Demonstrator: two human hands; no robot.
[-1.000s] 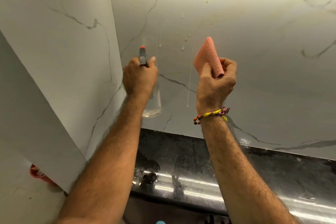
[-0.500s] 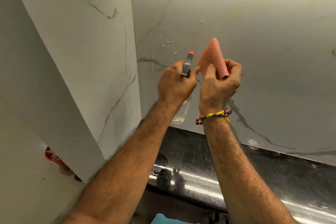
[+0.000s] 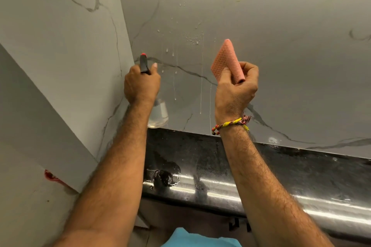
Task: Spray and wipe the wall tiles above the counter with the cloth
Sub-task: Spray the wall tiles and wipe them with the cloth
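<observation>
Your left hand (image 3: pixel 141 84) hides most of the spray bottle (image 3: pixel 158 113) it grips; only the nozzle top and clear base show, long axis upright, nozzle toward the tiles (image 3: pixel 261 26). Your right hand (image 3: pixel 235 88) clasps the folded cloth (image 3: pixel 226 60), pointing up, clear of the wall. Below lies the counter (image 3: pixel 281 166). Half a second ago your hands were together; now they're apart, with fresh drips (image 3: pixel 200 90) running down.

Single head-height view, forward and down, close to wall tiles (image 3: pixel 261 16)
</observation>
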